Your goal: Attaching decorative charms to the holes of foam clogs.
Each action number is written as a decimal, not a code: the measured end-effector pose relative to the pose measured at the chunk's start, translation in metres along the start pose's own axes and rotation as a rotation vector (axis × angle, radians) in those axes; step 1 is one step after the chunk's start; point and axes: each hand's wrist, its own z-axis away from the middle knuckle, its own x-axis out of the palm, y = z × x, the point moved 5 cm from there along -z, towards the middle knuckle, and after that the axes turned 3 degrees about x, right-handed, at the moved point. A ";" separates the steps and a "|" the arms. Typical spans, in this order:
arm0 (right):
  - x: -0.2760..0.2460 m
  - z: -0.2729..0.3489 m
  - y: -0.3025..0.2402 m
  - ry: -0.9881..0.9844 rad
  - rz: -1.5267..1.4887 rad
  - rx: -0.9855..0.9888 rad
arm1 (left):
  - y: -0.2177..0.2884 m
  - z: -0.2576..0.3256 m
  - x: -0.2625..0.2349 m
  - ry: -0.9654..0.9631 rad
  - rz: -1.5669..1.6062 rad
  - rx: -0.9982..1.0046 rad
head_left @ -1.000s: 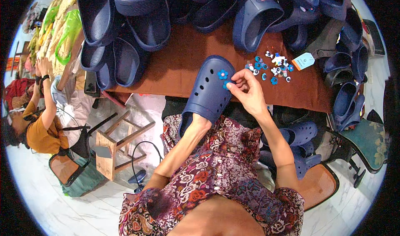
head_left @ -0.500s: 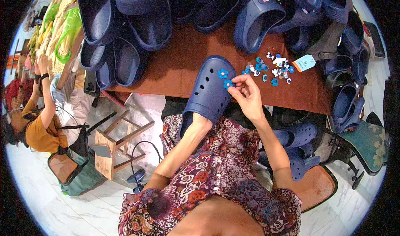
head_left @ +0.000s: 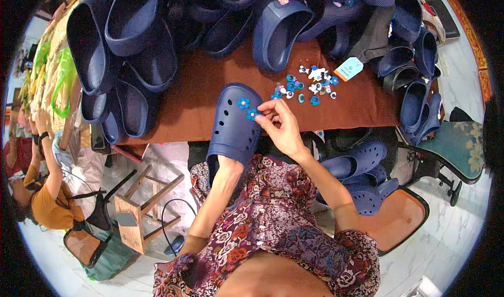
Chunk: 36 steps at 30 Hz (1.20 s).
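Observation:
A navy clog with round holes is held up at the near edge of the brown-covered table, its toe pointing away from me. My left hand reaches in through its heel opening and holds it from within; the fingers are hidden inside. Two blue flower charms sit on its upper, one charm nearer the toe and the other charm closer to me. My right hand pinches the nearer charm between thumb and forefinger. Farther right, loose flower and eye-shaped charms lie in a scattered pile.
Many navy clogs crowd the table's far and left sides. A white and orange tag lies past the charms. More clogs rest on a chair at lower right. Left stand a wooden stool and another person.
The view has swung, so the table and clogs appear farther left. My right hand stays pinched at the same charm, and the clog is still on my left hand.

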 end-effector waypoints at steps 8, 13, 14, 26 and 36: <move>-0.125 -0.011 0.023 0.514 0.549 -0.238 | 0.002 0.003 0.010 -0.011 0.025 -0.031; -0.172 -0.021 0.033 0.568 0.809 -0.224 | 0.005 0.005 0.011 0.026 0.027 -0.057; -0.175 -0.025 0.037 0.560 0.818 -0.221 | 0.006 0.005 0.011 0.038 0.028 -0.056; -0.190 -0.042 0.046 0.412 0.911 -0.184 | 0.007 0.009 0.007 0.118 0.064 -0.039; -0.136 -0.019 0.001 0.427 0.562 -0.245 | 0.009 0.003 0.014 0.007 0.115 -0.078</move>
